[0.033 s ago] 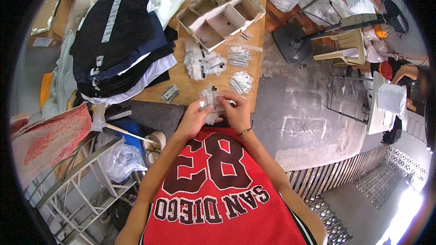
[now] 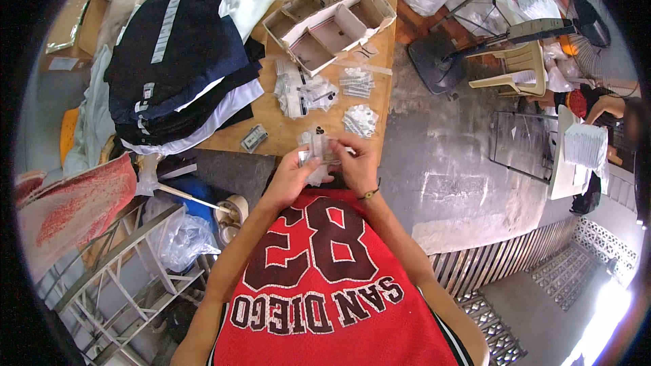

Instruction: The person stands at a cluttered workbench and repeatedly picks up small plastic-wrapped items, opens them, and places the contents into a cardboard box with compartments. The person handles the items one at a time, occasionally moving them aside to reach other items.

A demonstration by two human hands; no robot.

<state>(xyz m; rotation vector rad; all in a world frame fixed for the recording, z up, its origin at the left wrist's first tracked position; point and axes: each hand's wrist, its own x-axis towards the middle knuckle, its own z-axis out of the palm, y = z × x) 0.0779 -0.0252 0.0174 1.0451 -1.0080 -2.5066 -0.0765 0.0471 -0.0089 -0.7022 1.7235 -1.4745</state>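
Note:
My left hand (image 2: pixel 290 177) is closed on a bunch of small clear plastic packets (image 2: pixel 312 151) just off the table's front edge. The thumb and fingers of my right hand (image 2: pixel 357 167) pinch the same bunch at its right side; exactly what lies between those fingertips is hidden. Beyond my hands, a loose pile of similar clear packets (image 2: pixel 293 95) lies on the wooden table. To its right are two small stacks of white-and-clear slips, a far one (image 2: pixel 357 83) and a nearer one (image 2: pixel 361 120). A small grey bundle (image 2: pixel 254 138) sits by the front edge, left of my hands.
A cardboard tray with compartments (image 2: pixel 319 47) stands at the table's back. Folded dark and white clothes (image 2: pixel 183 61) cover its left side. A metal ladder (image 2: pixel 129 285) is at lower left, a pedestal fan (image 2: pixel 536 30) at right. Far right, another person (image 2: pixel 603 108) is near a white table (image 2: pixel 561 163).
My right hand has shifted slightly to the right on the bunch of packets. My left hand keeps its place.

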